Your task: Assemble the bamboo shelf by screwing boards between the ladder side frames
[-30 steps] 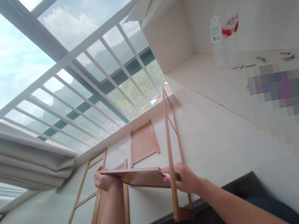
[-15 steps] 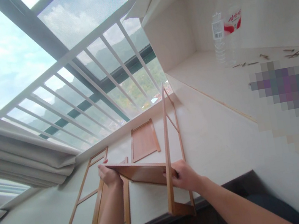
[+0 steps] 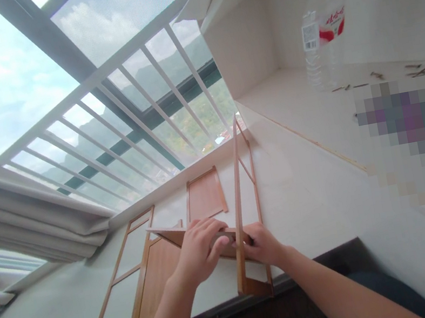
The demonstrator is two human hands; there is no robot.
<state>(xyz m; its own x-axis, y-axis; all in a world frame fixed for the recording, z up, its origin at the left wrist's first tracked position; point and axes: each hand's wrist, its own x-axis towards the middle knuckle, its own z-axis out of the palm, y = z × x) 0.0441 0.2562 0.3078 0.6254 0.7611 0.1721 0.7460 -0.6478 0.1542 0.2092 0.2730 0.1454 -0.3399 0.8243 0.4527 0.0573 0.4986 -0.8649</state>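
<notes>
The wooden panel (image 3: 176, 235) sits raised above the table (image 3: 306, 202), its right end meeting the upright wooden frame (image 3: 240, 203), which stands on its edge near the table's front rim. Our left hand (image 3: 199, 249) lies over the panel just left of the frame, fingers curled down on it. Our right hand (image 3: 262, 243) grips the frame's near rail where the panel meets it. Left of the frame, a flat frame (image 3: 115, 285) and another panel (image 3: 205, 196) lie on the table.

Smooth matt wood — panel (image 3: 176, 235), frame (image 3: 239, 198); clear plastic bottle (image 3: 320, 36)
</notes>
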